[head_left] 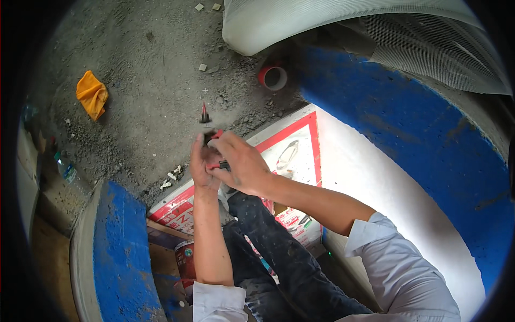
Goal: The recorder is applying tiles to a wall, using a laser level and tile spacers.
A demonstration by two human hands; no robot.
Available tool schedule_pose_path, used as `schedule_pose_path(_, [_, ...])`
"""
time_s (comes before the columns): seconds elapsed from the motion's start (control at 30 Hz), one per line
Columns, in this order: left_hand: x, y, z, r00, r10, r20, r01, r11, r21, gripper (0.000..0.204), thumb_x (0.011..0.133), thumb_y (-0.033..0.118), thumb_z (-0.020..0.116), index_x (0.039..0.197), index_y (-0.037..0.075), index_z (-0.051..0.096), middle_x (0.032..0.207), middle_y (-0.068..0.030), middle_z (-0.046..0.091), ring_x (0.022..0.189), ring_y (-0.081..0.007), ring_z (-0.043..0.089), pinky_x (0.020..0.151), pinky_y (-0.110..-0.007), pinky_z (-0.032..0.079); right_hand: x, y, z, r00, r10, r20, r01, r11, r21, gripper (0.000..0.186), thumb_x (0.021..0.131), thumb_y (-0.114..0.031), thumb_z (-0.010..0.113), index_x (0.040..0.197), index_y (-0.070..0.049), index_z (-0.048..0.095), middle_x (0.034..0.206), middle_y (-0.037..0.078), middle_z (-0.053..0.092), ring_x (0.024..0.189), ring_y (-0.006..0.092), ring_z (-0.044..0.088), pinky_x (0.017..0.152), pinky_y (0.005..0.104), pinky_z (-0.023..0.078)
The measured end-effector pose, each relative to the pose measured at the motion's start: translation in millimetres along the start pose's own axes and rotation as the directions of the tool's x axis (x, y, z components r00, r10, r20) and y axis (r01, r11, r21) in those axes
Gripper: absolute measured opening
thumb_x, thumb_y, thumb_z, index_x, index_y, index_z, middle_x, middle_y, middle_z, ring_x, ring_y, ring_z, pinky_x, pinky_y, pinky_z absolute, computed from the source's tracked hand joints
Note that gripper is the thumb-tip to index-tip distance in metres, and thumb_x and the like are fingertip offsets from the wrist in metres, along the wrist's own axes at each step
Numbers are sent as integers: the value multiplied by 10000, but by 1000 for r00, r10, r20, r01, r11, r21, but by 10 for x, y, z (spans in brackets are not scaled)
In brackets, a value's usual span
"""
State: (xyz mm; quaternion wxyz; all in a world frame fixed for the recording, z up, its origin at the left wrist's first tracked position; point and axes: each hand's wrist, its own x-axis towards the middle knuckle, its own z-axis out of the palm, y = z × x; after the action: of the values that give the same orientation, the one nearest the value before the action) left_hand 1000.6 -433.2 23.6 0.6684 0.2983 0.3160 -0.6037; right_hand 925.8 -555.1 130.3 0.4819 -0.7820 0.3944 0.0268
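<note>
My left hand and my right hand are close together in front of me, over the dusty ground. My left hand is cupped round small red-and-black pieces, partly hidden and blurred. One such piece sticks out between the hands. The fingers of my right hand are closed on another red-and-black piece at the top of the left hand. Just beyond the fingertips is a separate small red-and-black piece; I cannot tell whether it lies on the ground or is in the air.
A white board with red borders lies by my legs. Blue-painted curved walls stand right and left. A red tape roll, an orange cloth, a plastic bottle, and a rolled mesh lie around.
</note>
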Motion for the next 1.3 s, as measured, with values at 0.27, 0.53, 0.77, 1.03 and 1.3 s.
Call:
schedule_pose_path(0.27, [435, -151, 86, 943, 225, -246, -82, 871, 484, 321, 1093, 345, 713, 1115, 26, 683, 861, -23, 670, 772, -188, 685, 698, -388, 566, 412, 668, -657, 990, -97, -106, 84, 989, -123, 260, 916, -132, 757, 1154, -51, 692, 1021, 192, 684, 937, 401, 704, 823, 476, 569])
schedule_pose_path(0.53, [1085, 245, 659, 791, 493, 362, -241, -293, 925, 450, 931, 260, 839, 1342, 124, 718, 763, -127, 680, 689, -319, 660, 681, -466, 538, 1453, 2572, -991, 946, 318, 68, -128, 555, -822, 347, 1119, -228, 452, 1332, -96, 693, 1424, 248, 669, 1167, 458, 724, 983, 577, 601])
schedule_pose_path(0.77, [1808, -50, 983, 737, 527, 424, -197, -432, 880, 250, 1031, 187, 632, 1241, 61, 682, 958, -253, 759, 852, -427, 773, 737, -575, 593, 1298, 3381, -1484, 974, 84, 208, 199, 105, -974, 578, 1069, -75, 518, 1639, -158, 471, 1612, 200, 543, 1324, 418, 667, 1018, 504, 609])
schedule_pose_path(1.03, [-385, -390, 202, 962, 168, -216, 61, 637, 768, 397, 1136, 425, 621, 1177, 30, 605, 636, -15, 549, 525, -127, 536, 504, -345, 433, -124, 1785, -1260, 978, -50, -201, -86, 787, -611, 439, 1015, -158, 670, 1436, -43, 628, 1280, 238, 682, 1053, 442, 725, 857, 519, 590])
schedule_pose_path(1.3, [-2118, -531, 281, 949, -197, -246, 273, 903, 331, 356, 1160, 392, 555, 1143, 48, 644, 854, -61, 685, 614, -139, 623, 528, -264, 452, -2185, 542, -487, 694, 695, 186, -668, 526, 526, 226, 1020, -121, 702, 1236, -61, 731, 849, 18, 714, 595, 61, 559, 502, 237, 382])
